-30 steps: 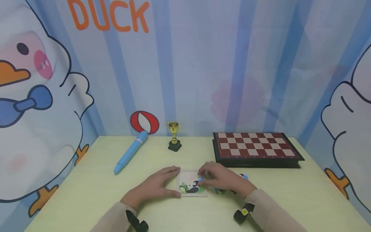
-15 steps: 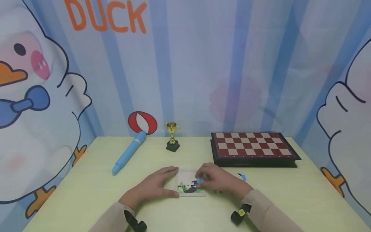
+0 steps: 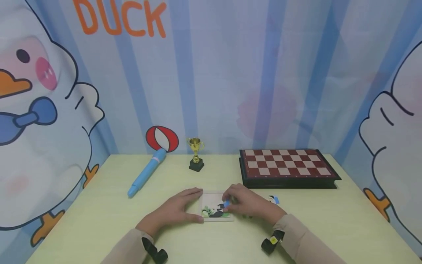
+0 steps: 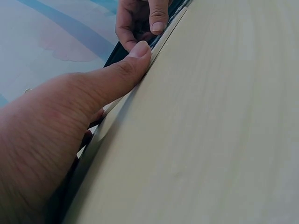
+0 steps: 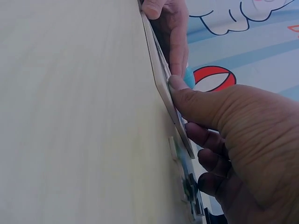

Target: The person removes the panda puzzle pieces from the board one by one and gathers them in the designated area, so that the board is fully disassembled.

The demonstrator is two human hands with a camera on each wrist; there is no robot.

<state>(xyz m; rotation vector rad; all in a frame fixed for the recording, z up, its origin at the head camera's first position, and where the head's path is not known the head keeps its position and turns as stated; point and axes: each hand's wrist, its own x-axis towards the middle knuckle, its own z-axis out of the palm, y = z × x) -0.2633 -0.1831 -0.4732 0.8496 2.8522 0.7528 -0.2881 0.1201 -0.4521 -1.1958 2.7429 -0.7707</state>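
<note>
A small flat jigsaw puzzle tray (image 3: 217, 219) with a pale frame lies on the table. Green, black and white pieces fill its lower part, and its upper part is bare. My left hand (image 3: 174, 210) rests at the tray's left edge, thumb at the near corner and straight fingers at the far one. Over the tray's right side, my right hand (image 3: 248, 201) pinches a puzzle piece (image 3: 226, 204) with blue on it between thumb and curled fingers. In the right wrist view, the right thumb (image 5: 187, 95) overlaps the tray's edge and hides most of the piece.
Loose puzzle pieces (image 3: 273, 199) lie right of the tray, partly hidden by the right hand. Behind it sits a checkered chessboard box (image 3: 290, 181). A small gold trophy cup (image 3: 196, 154) and a blue stick-shaped object (image 3: 146, 173) stand and lie farther back. A printed curtain (image 3: 217, 73) closes the rear.
The head view has shifted slightly. Both hands keep nearly the same place at the tray, and the right fingers have shifted only a little around the blue piece.
</note>
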